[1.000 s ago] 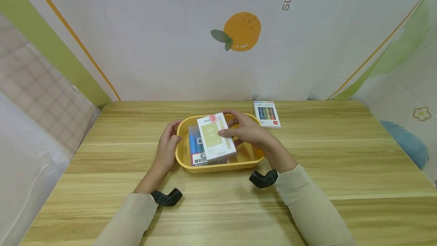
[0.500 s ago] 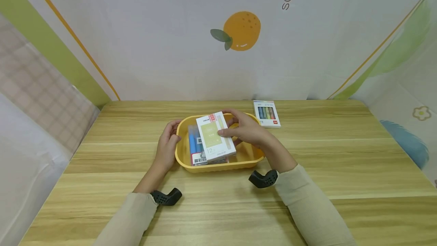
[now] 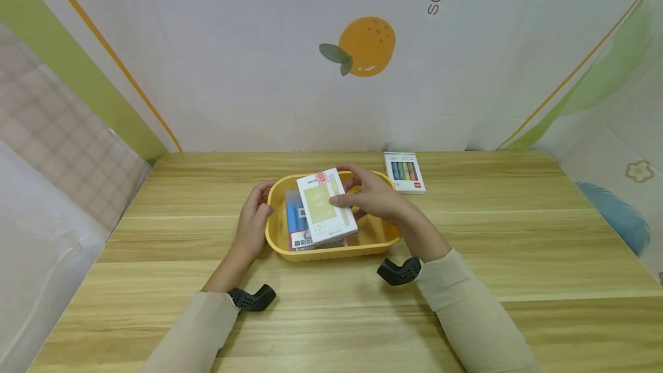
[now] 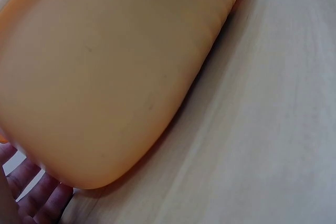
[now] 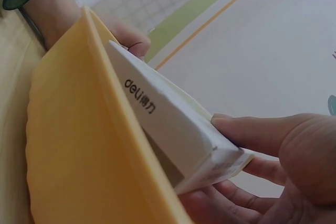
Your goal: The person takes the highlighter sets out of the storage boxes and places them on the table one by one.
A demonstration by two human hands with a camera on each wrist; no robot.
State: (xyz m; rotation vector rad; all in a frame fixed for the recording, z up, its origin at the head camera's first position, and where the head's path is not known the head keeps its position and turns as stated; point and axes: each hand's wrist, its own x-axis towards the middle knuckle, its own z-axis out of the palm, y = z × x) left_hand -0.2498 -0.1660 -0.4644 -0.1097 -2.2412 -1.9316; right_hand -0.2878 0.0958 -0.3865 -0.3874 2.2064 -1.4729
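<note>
Right hand [image 3: 374,197] pinches the white box [image 3: 326,207] by its right edge, over the yellow basket [image 3: 383,236] in the middle of the counter [image 3: 518,246]. Left hand [image 3: 254,220] grips the left rim of this basket. Crayon pack [image 3: 405,172] lies far right, apart.

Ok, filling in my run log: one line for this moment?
right hand: holds white box over yellow basket | left hand: grips basket rim
</note>
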